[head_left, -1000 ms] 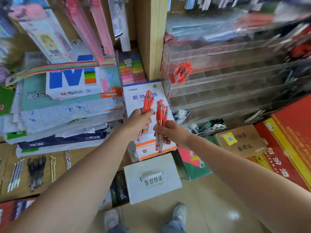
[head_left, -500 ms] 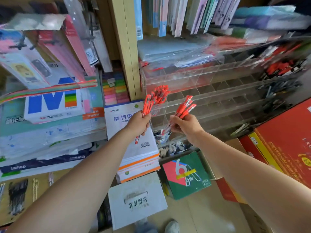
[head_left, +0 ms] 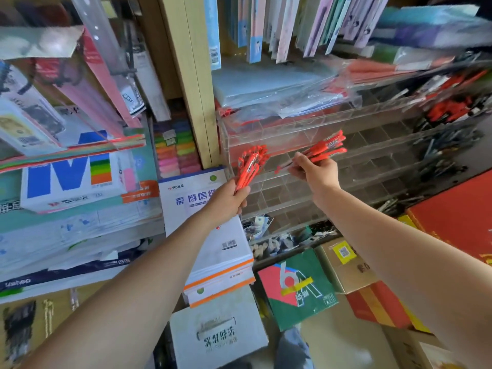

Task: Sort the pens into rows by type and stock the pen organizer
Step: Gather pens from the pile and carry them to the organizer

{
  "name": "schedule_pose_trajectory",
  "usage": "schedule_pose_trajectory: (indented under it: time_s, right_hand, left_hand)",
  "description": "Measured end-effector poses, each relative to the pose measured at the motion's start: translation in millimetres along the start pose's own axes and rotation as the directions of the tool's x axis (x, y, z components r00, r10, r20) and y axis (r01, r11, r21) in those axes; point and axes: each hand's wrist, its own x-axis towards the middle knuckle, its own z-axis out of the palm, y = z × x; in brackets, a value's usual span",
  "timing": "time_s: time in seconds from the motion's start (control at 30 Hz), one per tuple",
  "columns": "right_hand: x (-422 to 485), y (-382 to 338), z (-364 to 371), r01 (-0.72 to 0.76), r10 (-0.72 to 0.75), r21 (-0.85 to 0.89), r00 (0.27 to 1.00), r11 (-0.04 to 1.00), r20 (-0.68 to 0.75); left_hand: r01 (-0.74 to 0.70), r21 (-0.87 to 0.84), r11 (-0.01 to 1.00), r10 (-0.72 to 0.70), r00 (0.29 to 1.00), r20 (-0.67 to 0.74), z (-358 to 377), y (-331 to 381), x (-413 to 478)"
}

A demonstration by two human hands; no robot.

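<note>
A clear acrylic pen organizer [head_left: 314, 182] with tiered rows of small compartments stands on the shelf ahead. My left hand [head_left: 229, 201] grips a bunch of red pens [head_left: 249, 170], caps pointing up toward the organizer's left end. More red pens [head_left: 326, 149] are held in my right hand [head_left: 312, 170], slanting up to the right in front of an upper row. Other red pens [head_left: 259, 153] stand in a compartment at the organizer's left end. Red pens [head_left: 452, 107] and dark pens [head_left: 447, 145] fill compartments at the right.
Stacks of paper packs [head_left: 72, 182] and a white pad stack [head_left: 213, 235] sit at the left. A wooden shelf post [head_left: 197, 89] rises left of the organizer. Cardboard boxes [head_left: 343, 265], a green carton [head_left: 300, 286] and a red box [head_left: 458, 214] crowd the floor below.
Both hands have risen closer to the organizer. My right hand has carried its pens up and to the right, level with the upper rows. The view has tilted upward.
</note>
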Motion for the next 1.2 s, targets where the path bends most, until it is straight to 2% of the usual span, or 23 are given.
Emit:
schedule_pose_trajectory:
  time_s: [0.13, 0.3, 0.5, 0.67, 0.83, 1.0, 1.13, 1.2]
  right_hand:
    - [21, -3, 4, 0.023, -0.023, -0.015, 1.0, 1.0, -0.014]
    - [44, 4, 8, 0.007, -0.002, -0.172, 1.0, 0.985, 0.028]
    - [62, 10, 14, 0.05, -0.017, -0.428, 0.997, 0.902, 0.081]
    - [72, 16, 14, 0.074, -0.002, -0.523, 0.991, 0.849, 0.137]
    - [76, 19, 11, 0.104, 0.0, -0.49, 0.978, 0.866, 0.207]
    - [76, 21, 0, 0.017, 0.042, -0.359, 0.987, 0.933, 0.156]
    - [58, 15, -10, 0.087, -0.054, -0.323, 0.993, 0.942, 0.108]
    - [41, 8, -15, 0.132, -0.092, -0.225, 0.98, 0.965, 0.179]
  left_hand:
    - [0.011, 0.009, 1.0, -0.011, 1.0, -0.026, 4, 3, 5]
    - [0.039, -0.02, 0.999, -0.04, 0.997, -0.073, 14, 7, 9]
    - [0.069, -0.043, 0.997, -0.074, 0.987, -0.143, 20, 11, 10]
    - [0.101, -0.042, 0.994, -0.106, 0.983, -0.151, 21, 16, 12]
    - [0.11, -0.006, 0.994, -0.109, 0.981, -0.158, 20, 21, 11]
    - [0.083, 0.052, 0.995, -0.077, 0.991, -0.109, 21, 25, 8]
    - [0.078, 0.065, 0.995, -0.073, 0.994, -0.077, 23, 27, 7]
    - [0.083, 0.066, 0.994, -0.08, 0.996, -0.045, 26, 30, 6]
